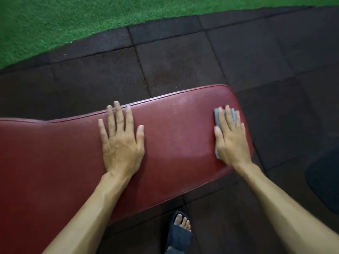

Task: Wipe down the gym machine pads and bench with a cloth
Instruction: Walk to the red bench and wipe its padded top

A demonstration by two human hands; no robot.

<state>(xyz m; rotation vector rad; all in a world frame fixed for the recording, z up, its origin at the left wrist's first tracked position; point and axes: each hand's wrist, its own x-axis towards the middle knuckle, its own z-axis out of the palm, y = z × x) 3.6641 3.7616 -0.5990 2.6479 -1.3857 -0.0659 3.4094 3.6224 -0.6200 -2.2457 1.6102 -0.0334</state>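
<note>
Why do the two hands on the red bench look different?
The right hand presses a grey cloth near the bench end; the left hand has nothing under it. The left hand's fingers spread wider than the right hand's. Both lie flat, palm down.

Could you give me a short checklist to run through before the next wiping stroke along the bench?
1. Cloth under the right hand: ok, pressed flat on the pad.
2. Left hand bracing the bench: ok, palm down, fingers spread.
3. Stroke path toward the left: not ok, the left hand lies in it.
4. Cloth clean enough: cannot tell, mostly covered.
5. Footing: ok, sandalled foot on the rubber floor tiles, apart from the bench.
</note>
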